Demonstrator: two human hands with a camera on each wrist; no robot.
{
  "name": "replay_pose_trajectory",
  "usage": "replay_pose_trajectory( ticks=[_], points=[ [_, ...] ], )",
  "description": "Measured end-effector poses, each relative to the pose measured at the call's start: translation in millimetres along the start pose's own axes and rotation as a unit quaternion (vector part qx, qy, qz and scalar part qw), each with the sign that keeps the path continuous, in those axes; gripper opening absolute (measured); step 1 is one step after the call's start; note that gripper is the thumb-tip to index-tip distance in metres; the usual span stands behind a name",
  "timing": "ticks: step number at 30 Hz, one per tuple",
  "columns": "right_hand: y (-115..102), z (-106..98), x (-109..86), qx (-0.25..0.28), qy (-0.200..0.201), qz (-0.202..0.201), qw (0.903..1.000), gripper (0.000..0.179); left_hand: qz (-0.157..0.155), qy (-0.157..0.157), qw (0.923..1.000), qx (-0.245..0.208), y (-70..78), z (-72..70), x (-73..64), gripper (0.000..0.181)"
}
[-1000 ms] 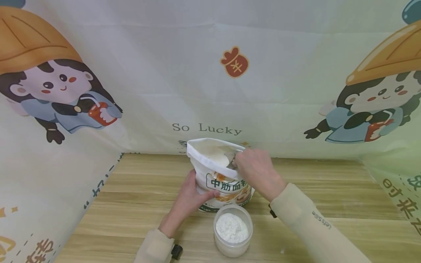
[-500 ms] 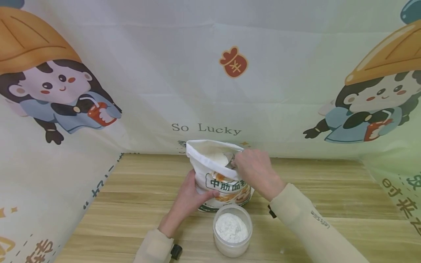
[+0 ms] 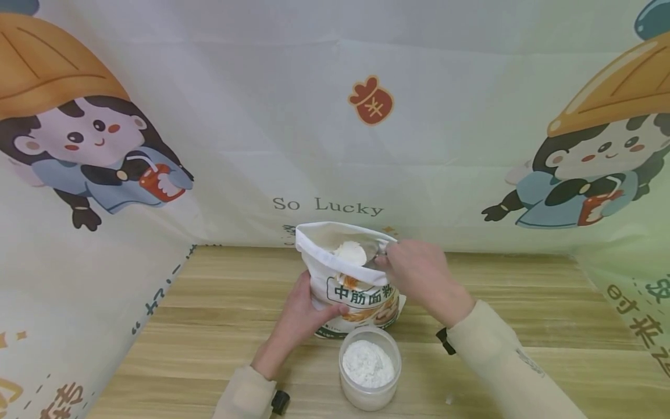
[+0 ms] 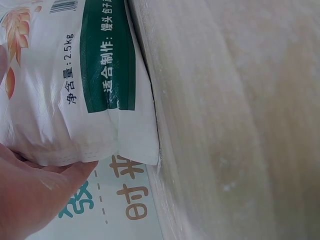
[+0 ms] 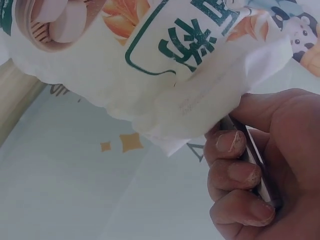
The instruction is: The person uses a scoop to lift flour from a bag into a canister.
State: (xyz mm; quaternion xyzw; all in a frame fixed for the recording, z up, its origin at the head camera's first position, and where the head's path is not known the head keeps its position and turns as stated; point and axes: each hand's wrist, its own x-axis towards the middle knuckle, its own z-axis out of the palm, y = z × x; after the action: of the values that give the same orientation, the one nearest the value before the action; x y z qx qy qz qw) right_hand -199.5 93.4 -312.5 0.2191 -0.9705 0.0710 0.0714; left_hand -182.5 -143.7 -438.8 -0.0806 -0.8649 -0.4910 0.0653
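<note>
**Although the scoop [image 3: 372, 254] is loaded, it has yet to leave the flour bag [image 3: 361, 295]**

From my remote seat I see white powder [image 3: 352, 252] heaped on the scoop, just inside the bag's open mouth. The right hand [image 3: 416, 270] grasps its handle [image 5: 263, 172]; the left hand [image 3: 302, 314] grips the bag's side, thumb across the front. Just nearer me, the clear tub [image 3: 369, 398] already contains a mound of similar powder [image 3: 369, 362], so I judge the filling well under way. Tipping out this load seems left; whether more is wanted, I cannot tell. Bag and tub stand on the tabletop [image 3: 220, 326].
</note>
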Motion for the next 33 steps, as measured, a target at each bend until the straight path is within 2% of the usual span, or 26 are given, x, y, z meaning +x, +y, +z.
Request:
replay_pose_trajectory(
  ticks=[3,10,16,24,33],
  points=[
    [5,0,-5.0,0.006,0.019,-0.010,0.9998,0.040,-0.002,0.000,1.0000,0.000,-0.1,0.1,-0.1,0.101],
    [14,-2,-14.9,0.025,0.057,-0.021,0.9978,0.032,-0.002,0.001,1.0000,0.001,0.2,0.5,0.2,0.101],
    [22,-1,-19.8,0.036,0.084,-0.030,0.9953,0.034,0.000,0.002,1.0000,-0.006,-0.6,0.6,0.1,0.100],
    [30,3,-24.5,0.057,0.085,-0.035,0.9941,0.032,0.000,0.001,1.0000,-0.006,-1.5,0.8,0.2,0.097],
    [37,4,-28.3,0.071,0.099,-0.038,0.9919,0.022,-0.001,0.000,1.0000,-0.007,-1.1,0.7,0.2,0.098]
  ],
)
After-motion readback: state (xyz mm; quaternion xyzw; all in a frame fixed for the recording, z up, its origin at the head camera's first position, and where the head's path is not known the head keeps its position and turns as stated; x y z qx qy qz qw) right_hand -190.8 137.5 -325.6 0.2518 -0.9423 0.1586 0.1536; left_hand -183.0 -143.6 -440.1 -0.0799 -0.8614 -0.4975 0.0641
